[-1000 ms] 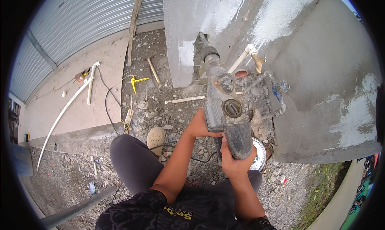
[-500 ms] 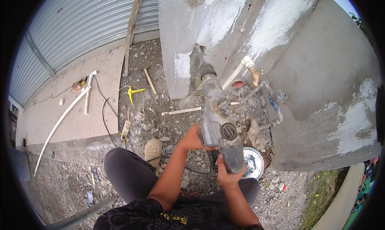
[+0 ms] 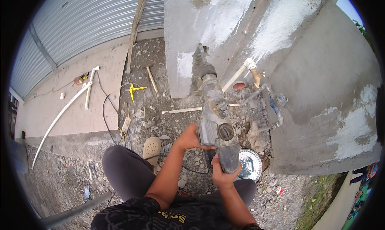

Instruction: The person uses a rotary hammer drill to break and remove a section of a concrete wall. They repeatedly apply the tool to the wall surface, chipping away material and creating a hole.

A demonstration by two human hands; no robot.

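Note:
A dusty grey demolition hammer stretches away from me, its chisel set into a rough groove in the grey concrete wall. Under the left side of its body my left hand is closed, with the fingertips hidden below the tool. My right hand wraps round the rear handle, beneath the dark back end of the hammer. A dark cord runs from the handle region across the gravel.
A white pipe with a brass tap stands right of the hammer, beside a water meter. A white round lid lies near my right knee. Leftward are a hammer, a yellow tool, an extension socket and a long white pipe.
The view has shifted slightly, so the surroundings sit a little differently. Both hands keep their hold on the demolition hammer, and its chisel stays in the groove.

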